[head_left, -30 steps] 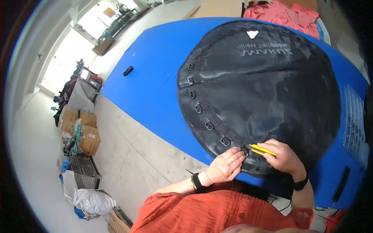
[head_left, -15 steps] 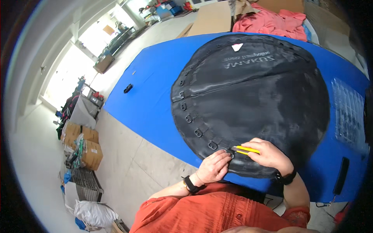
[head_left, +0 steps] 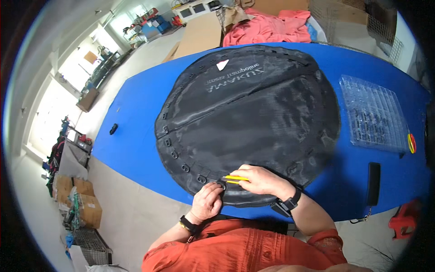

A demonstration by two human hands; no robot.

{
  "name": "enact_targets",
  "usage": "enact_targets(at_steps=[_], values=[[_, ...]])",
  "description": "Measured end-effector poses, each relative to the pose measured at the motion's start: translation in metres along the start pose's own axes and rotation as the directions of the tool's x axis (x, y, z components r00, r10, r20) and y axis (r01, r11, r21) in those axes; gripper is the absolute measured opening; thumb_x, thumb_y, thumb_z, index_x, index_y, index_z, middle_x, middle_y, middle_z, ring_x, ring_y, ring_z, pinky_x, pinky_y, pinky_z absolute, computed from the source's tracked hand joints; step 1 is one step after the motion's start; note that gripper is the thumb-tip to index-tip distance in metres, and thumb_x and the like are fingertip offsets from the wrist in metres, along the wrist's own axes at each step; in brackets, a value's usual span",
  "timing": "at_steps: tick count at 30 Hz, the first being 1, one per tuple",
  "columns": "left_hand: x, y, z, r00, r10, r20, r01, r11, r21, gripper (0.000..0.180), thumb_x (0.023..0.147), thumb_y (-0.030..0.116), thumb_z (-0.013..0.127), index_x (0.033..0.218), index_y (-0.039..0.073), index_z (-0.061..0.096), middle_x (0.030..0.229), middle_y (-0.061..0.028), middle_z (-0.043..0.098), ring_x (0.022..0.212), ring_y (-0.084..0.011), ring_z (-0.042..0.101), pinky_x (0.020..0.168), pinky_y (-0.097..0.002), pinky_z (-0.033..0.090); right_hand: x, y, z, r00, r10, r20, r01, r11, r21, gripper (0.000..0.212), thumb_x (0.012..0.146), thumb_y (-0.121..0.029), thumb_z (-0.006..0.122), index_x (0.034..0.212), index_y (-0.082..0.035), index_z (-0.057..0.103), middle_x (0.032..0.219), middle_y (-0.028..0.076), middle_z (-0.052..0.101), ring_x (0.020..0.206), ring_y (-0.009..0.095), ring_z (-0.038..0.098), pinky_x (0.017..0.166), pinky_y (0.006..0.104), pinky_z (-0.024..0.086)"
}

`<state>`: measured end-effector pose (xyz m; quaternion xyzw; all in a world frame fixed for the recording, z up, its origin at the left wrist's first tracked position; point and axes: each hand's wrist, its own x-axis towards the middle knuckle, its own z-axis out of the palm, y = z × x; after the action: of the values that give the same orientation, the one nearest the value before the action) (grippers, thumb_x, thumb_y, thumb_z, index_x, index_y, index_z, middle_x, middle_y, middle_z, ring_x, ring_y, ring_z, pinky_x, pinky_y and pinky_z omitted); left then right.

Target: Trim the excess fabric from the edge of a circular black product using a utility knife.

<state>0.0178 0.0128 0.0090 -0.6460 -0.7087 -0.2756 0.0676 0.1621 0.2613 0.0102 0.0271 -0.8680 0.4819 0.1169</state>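
Note:
A round black trampoline mat (head_left: 244,136) lies on a blue table, with black metal loops (head_left: 201,179) sewn along its rim and a seam or fold across it. My left hand (head_left: 206,202), closed, pinches a loop at the mat's near edge. My right hand (head_left: 263,182) is wrapped round a yellow utility knife (head_left: 236,179). The knife's tip points left, right beside my left fingertips at that loop. Whether the blade touches the stitching is too small to tell. A white scrap (head_left: 222,65) rests on the mat's far part.
On the blue table (head_left: 131,109) lie a clear compartment tray (head_left: 374,113), yellow-and-red scissors (head_left: 411,143), a black strap (head_left: 373,183) and a small black object (head_left: 113,129). Pink cloth (head_left: 272,29) is heaped behind. Cardboard boxes (head_left: 90,211) stand on the floor at left.
My view has swung right, so table and mat appear further left; the scissors and a red object at lower right have come into sight. Both hands keep their grips at the near rim.

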Motion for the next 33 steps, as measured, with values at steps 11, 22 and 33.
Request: enact_targets(at_steps=[11, 22, 33], values=[[-0.001, -0.004, 0.002, 1.000, 0.005, -0.031, -0.007, 0.998, -0.064, 0.034, 0.083, 0.001, 0.071, 0.117, 0.001, 0.074, 0.120, -0.0151, 0.075, 0.116, -0.0381, 0.073, 0.101, -0.0442, 0.061, -0.001, -0.005, -0.004, 0.999, 0.013, 0.045, -0.011, 0.999, -0.042, 0.041, 0.102, -0.015, 0.069, 0.141, -0.004, 0.069, 0.123, 0.017, 0.070, 0.109, 0.036, 0.072, 0.095, 0.0436, 0.059], [-0.004, -0.009, 0.002, 1.000, -0.013, -0.008, 0.011, 0.984, -0.177, 0.031, 0.092, 0.010, 0.075, 0.121, -0.001, 0.073, 0.124, -0.0165, 0.073, 0.121, -0.0371, 0.070, 0.103, -0.0445, 0.059, 0.002, -0.017, -0.017, 0.990, 0.081, 0.117, -0.078, 0.996, -0.032, 0.043, 0.101, -0.014, 0.070, 0.142, -0.002, 0.068, 0.129, 0.018, 0.072, 0.114, 0.037, 0.073, 0.100, 0.0426, 0.058], [-0.007, -0.019, 0.001, 0.996, 0.075, 0.041, -0.060, 0.959, -0.278, 0.045, 0.094, 0.023, 0.080, 0.130, -0.002, 0.069, 0.133, -0.0181, 0.067, 0.126, -0.0388, 0.067, 0.106, -0.0454, 0.058, -0.005, -0.053, -0.012, 0.968, 0.252, 0.024, -0.245, 0.957, -0.153, 0.045, 0.098, -0.009, 0.073, 0.143, -0.010, 0.071, 0.124, 0.015, 0.072, 0.110, 0.034, 0.073, 0.094, 0.0396, 0.059]])
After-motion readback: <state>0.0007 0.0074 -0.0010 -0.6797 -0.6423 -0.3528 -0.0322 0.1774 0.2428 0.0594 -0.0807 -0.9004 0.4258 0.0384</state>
